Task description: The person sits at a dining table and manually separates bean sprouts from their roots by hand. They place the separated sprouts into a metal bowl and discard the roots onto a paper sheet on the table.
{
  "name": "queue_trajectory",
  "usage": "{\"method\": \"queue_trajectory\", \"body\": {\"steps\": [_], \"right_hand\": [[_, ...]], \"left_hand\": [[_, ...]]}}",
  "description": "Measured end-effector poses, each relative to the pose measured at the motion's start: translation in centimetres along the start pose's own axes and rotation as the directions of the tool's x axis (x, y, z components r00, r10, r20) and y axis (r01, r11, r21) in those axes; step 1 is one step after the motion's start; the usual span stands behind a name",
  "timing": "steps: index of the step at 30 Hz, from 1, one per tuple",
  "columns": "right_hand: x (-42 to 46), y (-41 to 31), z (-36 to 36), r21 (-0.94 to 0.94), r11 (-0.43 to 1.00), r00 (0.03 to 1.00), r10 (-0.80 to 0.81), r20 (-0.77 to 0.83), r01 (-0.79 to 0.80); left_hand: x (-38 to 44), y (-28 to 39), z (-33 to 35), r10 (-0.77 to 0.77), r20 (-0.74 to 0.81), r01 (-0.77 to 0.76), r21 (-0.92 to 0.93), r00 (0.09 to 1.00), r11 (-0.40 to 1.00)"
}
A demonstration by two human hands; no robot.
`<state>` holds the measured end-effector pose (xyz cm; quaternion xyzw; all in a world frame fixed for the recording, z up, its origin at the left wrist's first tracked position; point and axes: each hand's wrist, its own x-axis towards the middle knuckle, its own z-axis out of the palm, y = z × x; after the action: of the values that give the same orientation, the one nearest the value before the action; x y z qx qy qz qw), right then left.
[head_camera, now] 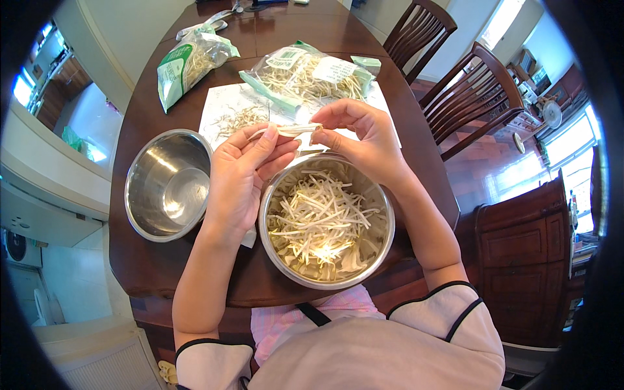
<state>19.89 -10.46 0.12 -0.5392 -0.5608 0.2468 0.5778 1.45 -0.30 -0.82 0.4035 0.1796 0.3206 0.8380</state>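
My left hand pinches a small bunch of bean sprouts between thumb and fingers, above the paper. At the bunch's right end is my right hand, its thumb and forefinger slightly apart around the tips; whether they touch is unclear. Below both hands, a steel bowl near the table's edge holds a heap of bean sprouts. Thin brownish scraps lie on white paper behind my left hand. A clear and green plastic bag of sprouts rests partly on that paper.
An empty steel bowl stands left of my left forearm. Another bag of sprouts lies at the back left of the dark wooden table, near some utensils. Wooden chairs stand along the right side, with a wooden cabinet nearer me.
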Motion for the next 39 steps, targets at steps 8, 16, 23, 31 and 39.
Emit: {"method": "queue_trajectory", "body": {"steps": [8, 16, 23, 31, 39], "right_hand": [[0.1, 0.0, 0.0, -0.012, 1.0, 1.0, -0.002, -0.01, 0.001], [-0.1, -0.3, 0.0, -0.292, 0.953, 0.996, -0.088, -0.01, 0.081], [-0.3, -0.5, 0.2, -0.361, 0.916, 0.983, -0.181, 0.013, 0.174], [0.1, 0.0, -0.6, -0.237, 0.961, 0.982, -0.105, 0.159, 0.141], [0.1, 0.4, -0.9, -0.07, 0.996, 0.962, -0.037, 0.269, 0.058]], "left_hand": [[-0.1, 0.3, 0.1, -0.11, -0.009, 0.111, 0.027, 0.994, 0.994], [-0.3, 0.1, 0.6, -0.026, -0.017, 0.026, 0.048, 1.0, 0.998], [0.2, -0.5, 0.1, 0.063, -0.011, -0.06, 0.177, 0.998, 0.982], [0.1, -0.4, 0.3, 0.001, -0.021, 0.002, 0.103, 1.0, 0.995], [-0.1, -0.3, 0.2, -0.017, 0.034, 0.012, 0.122, 0.999, 0.992]]}}
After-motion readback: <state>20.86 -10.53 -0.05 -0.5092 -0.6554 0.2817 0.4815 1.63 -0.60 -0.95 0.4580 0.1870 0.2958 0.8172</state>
